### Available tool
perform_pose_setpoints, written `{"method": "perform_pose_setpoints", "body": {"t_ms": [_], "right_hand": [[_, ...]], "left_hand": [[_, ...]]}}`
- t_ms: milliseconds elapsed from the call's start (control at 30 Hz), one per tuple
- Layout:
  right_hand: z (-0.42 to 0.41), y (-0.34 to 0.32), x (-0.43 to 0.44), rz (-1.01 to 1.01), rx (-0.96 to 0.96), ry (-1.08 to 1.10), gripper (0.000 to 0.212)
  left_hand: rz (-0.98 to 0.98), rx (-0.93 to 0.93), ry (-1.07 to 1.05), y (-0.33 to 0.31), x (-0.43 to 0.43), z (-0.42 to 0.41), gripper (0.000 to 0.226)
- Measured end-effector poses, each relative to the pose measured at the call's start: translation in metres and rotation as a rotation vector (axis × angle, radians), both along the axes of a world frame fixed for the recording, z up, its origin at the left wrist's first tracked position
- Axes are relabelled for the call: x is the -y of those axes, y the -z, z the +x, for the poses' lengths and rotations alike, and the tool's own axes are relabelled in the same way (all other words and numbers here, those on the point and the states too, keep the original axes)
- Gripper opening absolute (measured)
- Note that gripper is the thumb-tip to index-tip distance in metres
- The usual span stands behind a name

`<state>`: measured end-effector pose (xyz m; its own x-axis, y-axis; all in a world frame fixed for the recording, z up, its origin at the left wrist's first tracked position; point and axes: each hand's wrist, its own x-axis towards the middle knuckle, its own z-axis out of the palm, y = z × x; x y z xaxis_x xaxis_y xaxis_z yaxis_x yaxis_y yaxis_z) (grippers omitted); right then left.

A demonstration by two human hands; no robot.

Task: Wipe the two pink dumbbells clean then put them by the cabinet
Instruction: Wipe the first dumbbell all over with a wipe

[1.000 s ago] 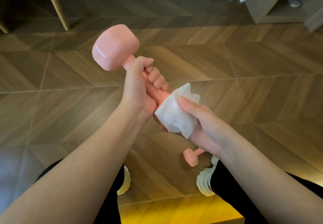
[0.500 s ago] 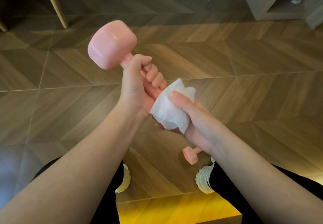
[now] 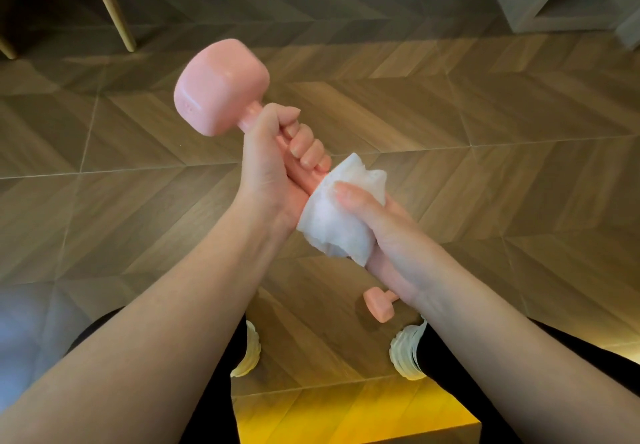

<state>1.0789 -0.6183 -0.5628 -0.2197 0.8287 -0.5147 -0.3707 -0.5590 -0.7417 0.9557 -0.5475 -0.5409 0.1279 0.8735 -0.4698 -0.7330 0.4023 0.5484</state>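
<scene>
A dumbbell (image 3: 221,86) is gripped by its handle in the left hand (image 3: 273,166), its near head clasped through a wipe (image 3: 332,232) by the right hand (image 3: 381,225) (second dumbbell (image 3: 379,305) on the floor (image 3: 485,114)). Stiff, slick, likely heavy: the handle is best held.

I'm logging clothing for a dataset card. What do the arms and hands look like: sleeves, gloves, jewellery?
The left forearm and right forearm are bare to the frame's edge, with no sleeves in view. The left hand and right hand wear no gloves; no watch, bracelet or ring shows. Visible nails look short and unpainted.
</scene>
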Motion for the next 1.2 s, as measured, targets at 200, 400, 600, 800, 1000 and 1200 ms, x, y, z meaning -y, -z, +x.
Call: {"method": "perform_pose_setpoints", "body": {"t_ms": [200, 400, 600, 800, 1000, 1200], "right_hand": [[0.000, -0.003, -0.003, -0.007, 0.003, 0.035, 0.071], [0.008, 0.005, 0.001, -0.019, -0.183, 0.003, 0.054], [0.007, 0.002, 0.000, -0.062, -0.331, -0.085, 0.047], [0.004, -0.001, -0.002, 0.000, -0.084, -0.013, 0.061], [-0.008, -0.003, -0.004, -0.035, 0.021, 0.011, 0.072], [0.004, -0.001, -0.003, -0.010, -0.162, -0.023, 0.053]], "left_hand": [[0.031, -0.042, 0.013, 0.000, 0.000, 0.005, 0.039], [0.029, 0.017, -0.016, 0.000, -0.001, -0.001, 0.041], [0.090, 0.014, -0.020, -0.002, 0.001, -0.006, 0.035], [-0.024, -0.017, -0.101, 0.000, 0.001, -0.010, 0.033], [-0.009, -0.039, -0.061, -0.003, 0.001, -0.009, 0.038], [-0.024, -0.018, -0.074, -0.002, -0.003, -0.011, 0.037]]}}
